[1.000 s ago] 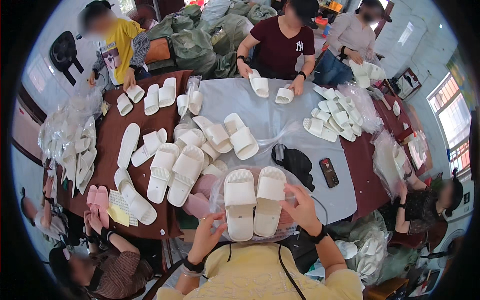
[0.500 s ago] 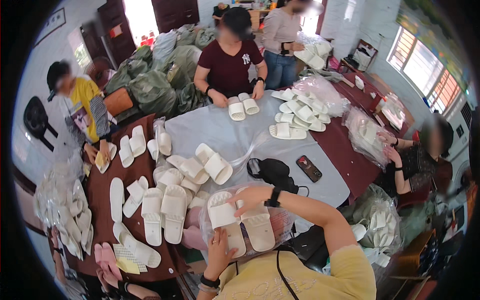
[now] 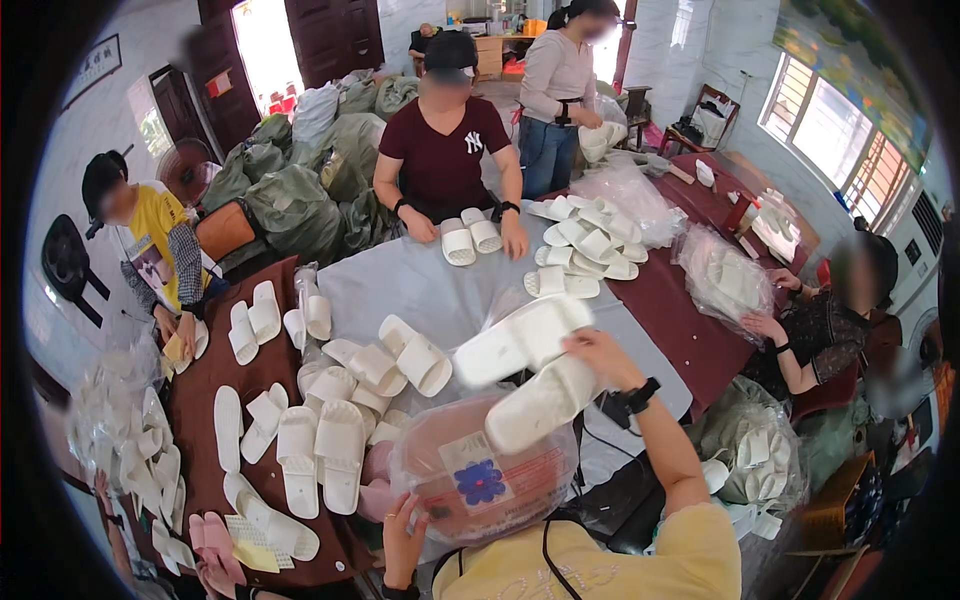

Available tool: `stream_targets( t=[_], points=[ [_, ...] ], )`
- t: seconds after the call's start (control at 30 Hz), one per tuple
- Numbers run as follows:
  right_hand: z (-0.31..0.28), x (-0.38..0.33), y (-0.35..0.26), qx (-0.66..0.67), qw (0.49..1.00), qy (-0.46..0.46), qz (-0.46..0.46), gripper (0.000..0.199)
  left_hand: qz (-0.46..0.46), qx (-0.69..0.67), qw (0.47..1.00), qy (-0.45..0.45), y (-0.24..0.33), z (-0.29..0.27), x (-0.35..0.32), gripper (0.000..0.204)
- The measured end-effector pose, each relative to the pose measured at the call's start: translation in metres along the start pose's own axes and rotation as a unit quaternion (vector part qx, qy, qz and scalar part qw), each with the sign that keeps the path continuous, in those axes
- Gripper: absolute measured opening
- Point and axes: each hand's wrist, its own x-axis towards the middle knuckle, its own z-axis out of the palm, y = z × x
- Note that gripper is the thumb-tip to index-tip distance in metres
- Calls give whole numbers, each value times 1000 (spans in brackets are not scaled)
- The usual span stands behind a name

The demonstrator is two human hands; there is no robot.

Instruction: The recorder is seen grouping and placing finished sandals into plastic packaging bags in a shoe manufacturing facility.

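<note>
My right hand (image 3: 604, 358) grips a pair of white slippers (image 3: 540, 400) by their straps, lifted and tilted over the table. My left hand (image 3: 404, 532) is at the near side with its fingers spread, at the edge of a clear plastic bag (image 3: 535, 490). Through the bag shows something pinkish, with a printed blue flower (image 3: 480, 482) on a pale patch. The raised slippers hide part of the table beyond the bag. Left of the bag, pale pink slippers (image 3: 376, 485) lie partly covered.
Many white slippers (image 3: 338, 455) lie on the dark red cloth (image 3: 195, 400) at left. Another slipper pile (image 3: 590, 240) sits on the grey cover (image 3: 400, 270). Co-workers handle slippers around the table. Filled bags (image 3: 750, 440) stand at right, and green sacks (image 3: 300, 200) are heaped behind.
My right hand has lifted the slipper pair off the plastic bag, up and to the right. My left hand has let go of them and moved down and left. The blue flower is now uncovered.
</note>
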Motion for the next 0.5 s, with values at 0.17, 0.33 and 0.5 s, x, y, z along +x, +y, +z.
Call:
stream_targets(
  t=[0.17,0.33,0.5],
  points=[
    [-97,72,132,11,953,300,-47,35,31,47,997,-55,-2,12,8,33],
    [-119,82,139,-195,876,428,105,26,0,64,996,-62,0,9,4,30],
    [-29,20,52,-171,912,281,-245,11,-31,115,993,-15,26,-6,0,28]
  ],
)
